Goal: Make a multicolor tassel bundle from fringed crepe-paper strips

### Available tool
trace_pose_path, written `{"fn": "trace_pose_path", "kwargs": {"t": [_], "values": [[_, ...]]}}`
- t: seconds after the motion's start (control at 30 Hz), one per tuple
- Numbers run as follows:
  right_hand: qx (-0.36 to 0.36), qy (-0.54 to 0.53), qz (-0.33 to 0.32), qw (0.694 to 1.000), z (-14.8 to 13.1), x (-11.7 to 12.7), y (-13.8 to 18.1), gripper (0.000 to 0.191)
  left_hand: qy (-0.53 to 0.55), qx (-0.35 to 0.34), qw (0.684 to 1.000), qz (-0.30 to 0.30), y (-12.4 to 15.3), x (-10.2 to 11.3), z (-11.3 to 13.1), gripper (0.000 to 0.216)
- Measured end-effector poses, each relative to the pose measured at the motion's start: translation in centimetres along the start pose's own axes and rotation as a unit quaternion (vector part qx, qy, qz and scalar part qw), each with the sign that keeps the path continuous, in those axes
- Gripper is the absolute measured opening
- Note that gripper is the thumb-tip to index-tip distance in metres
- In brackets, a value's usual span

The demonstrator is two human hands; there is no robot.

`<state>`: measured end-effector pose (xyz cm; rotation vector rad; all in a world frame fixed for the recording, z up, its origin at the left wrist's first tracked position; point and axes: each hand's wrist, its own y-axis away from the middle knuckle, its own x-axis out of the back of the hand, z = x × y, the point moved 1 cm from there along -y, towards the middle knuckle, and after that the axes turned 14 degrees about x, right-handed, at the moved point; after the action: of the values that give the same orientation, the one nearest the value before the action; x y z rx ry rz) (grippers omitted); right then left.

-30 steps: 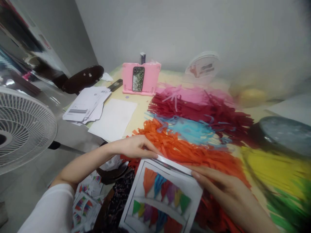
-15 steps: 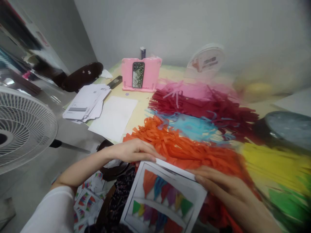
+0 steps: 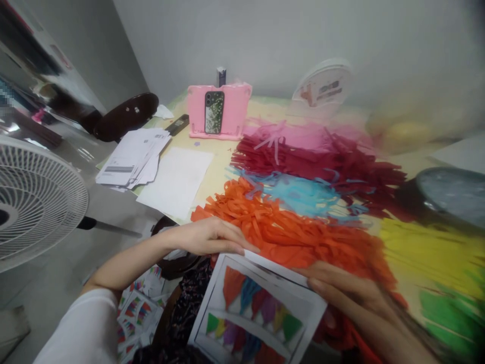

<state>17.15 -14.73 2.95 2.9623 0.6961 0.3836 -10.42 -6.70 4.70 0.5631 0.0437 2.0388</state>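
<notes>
A white-bordered printed card (image 3: 242,308) with a picture of colourful pennant bunting lies tilted over my lap at the table's near edge. My left hand (image 3: 215,236) is closed on its upper left edge, fingers together over the border. At the upper right corner, my right hand (image 3: 346,290) pinches the card, its thumb on the printed side and most fingers hidden or blurred. Just beyond both hands spreads a heap of orange fringed strips (image 3: 280,227). Below the right hand, more red-orange material (image 3: 341,328) shows beside the card.
Blue strips (image 3: 303,194), dark red strips (image 3: 303,159), yellow strips (image 3: 432,253) and green strips (image 3: 450,313) cover the table. Behind stands a pink holder (image 3: 235,111) with a phone (image 3: 214,112). White papers (image 3: 132,156) lie left, near a fan (image 3: 41,202). Similar printed cards (image 3: 138,313) lie low down.
Both hands keep their hold on the card. The right hand and the card's right corner have shifted slightly right and down; the camera view has moved a little.
</notes>
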Motion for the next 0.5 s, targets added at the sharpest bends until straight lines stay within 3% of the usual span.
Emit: {"fn": "trace_pose_path", "kwargs": {"t": [0.13, 0.27, 0.5], "values": [[0.020, -0.003, 0.042, 0.999, 0.4, -0.6, 0.4, 0.043, 0.006, 0.009, 1.000, -0.007, 0.0, 0.0, 0.3, 0.033], [0.056, 0.070, 0.108, 0.990, 0.9, -0.9, 0.8, 0.044, 0.007, 0.015, 1.000, -0.006, -0.1, 0.0, 0.2, 0.032], [0.126, 0.141, 0.111, 0.976, 1.1, -0.8, 1.5, 0.041, -0.007, 0.000, 1.000, -0.004, 0.3, -0.3, -0.2, 0.034]]}}
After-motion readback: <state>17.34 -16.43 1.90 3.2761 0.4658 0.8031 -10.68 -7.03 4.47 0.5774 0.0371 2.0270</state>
